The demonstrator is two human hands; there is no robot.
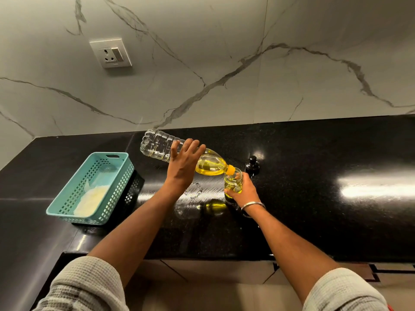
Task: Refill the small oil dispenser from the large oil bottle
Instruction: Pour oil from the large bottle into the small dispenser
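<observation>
At the centre of the frame the left hand gripped the large oil bottle, its fingers curled over the clear body. The bottle lay tipped nearly flat, base toward the upper left, yellow oil pooled at the neck, its orange mouth touching the rim of the small oil dispenser. The right hand held the dispenser upright on the black tabletop, fingers wrapped around the glass. A black pump cap stood just behind. A teal basket sat at left.
</observation>
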